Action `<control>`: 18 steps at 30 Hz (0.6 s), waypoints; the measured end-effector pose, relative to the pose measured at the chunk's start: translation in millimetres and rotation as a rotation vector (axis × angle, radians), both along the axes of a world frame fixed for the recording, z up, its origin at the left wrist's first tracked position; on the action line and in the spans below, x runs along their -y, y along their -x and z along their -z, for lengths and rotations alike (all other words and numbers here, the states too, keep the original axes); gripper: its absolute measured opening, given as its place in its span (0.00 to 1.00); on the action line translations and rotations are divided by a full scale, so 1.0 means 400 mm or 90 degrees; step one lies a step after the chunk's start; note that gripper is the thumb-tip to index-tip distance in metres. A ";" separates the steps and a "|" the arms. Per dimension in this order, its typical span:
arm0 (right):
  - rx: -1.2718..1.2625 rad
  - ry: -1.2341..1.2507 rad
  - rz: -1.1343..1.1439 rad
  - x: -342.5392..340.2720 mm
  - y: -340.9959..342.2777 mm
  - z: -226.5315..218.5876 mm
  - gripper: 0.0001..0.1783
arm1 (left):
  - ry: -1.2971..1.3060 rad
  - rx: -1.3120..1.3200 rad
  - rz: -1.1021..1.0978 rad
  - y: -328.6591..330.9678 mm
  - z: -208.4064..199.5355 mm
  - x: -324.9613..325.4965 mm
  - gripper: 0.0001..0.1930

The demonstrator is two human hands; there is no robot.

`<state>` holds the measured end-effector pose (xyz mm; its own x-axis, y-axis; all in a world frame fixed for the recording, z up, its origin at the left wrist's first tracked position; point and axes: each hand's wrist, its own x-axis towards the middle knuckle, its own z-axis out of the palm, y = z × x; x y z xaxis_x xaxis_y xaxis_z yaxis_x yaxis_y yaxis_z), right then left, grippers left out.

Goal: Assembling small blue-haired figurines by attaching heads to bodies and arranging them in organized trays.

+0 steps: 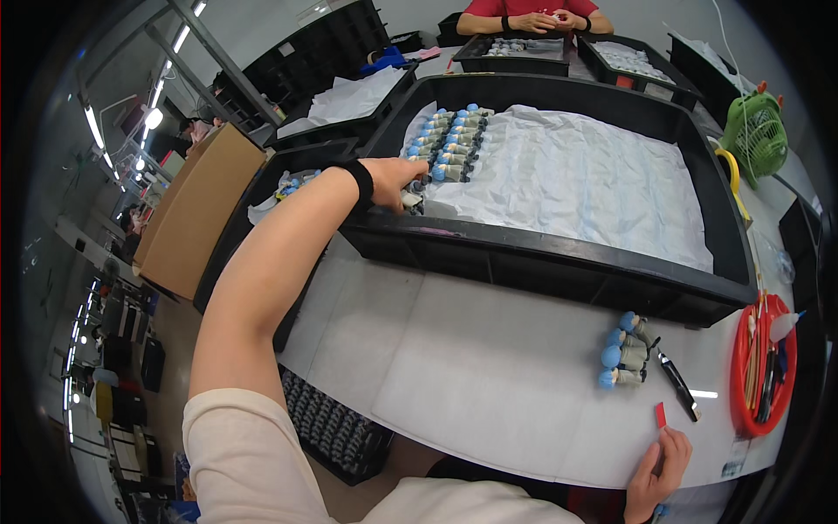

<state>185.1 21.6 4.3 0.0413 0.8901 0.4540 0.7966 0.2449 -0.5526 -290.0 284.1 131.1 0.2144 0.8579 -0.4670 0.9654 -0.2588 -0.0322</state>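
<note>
My left hand (393, 182) reaches over the near left wall of a large black tray (541, 249). Its fingers are closed around a small figurine (411, 203) at the tray's near left corner; much of that figurine is hidden. Beyond it, rows of small figurines with blue heads and grey-green bodies (452, 144) lie on a white liner (576, 183). At the table's front right, my right hand (661, 472) is closed, with a short red strip (661, 414) at its fingertips. Several more blue-headed figurines (621, 354) lie ahead of it, beside a black-handled tool (678, 386).
A red basket (738, 384) of brushes and tools stands at the right, below a green fan (756, 135). Other black trays (489, 63) line the far side, where a person in red handles something small. A cardboard sheet (196, 214) stands at the left.
</note>
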 end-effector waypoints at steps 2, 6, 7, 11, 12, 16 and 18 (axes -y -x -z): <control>0.019 -0.056 -0.008 -0.007 0.010 -0.004 0.10 | -0.032 0.009 -0.016 0.003 -0.021 0.010 0.33; 0.023 -0.013 0.025 0.001 -0.013 0.016 0.10 | -0.195 0.161 0.017 0.010 -0.102 0.024 0.29; 0.013 -0.024 0.014 -0.004 -0.006 0.008 0.10 | -0.263 0.185 0.037 0.013 -0.129 0.039 0.27; 0.007 -0.066 -0.004 -0.026 0.016 -0.002 0.10 | -0.261 0.333 0.049 -0.143 -0.257 0.166 0.26; 0.019 -0.058 0.014 -0.030 0.013 0.000 0.10 | -0.246 0.352 0.128 -0.195 -0.254 0.186 0.26; 0.002 -0.079 0.014 -0.035 0.001 -0.006 0.10 | -0.072 0.301 0.404 -0.402 -0.173 0.271 0.25; -0.013 -0.092 0.002 -0.034 0.004 -0.001 0.10 | 0.097 0.222 0.341 -0.479 -0.122 0.307 0.24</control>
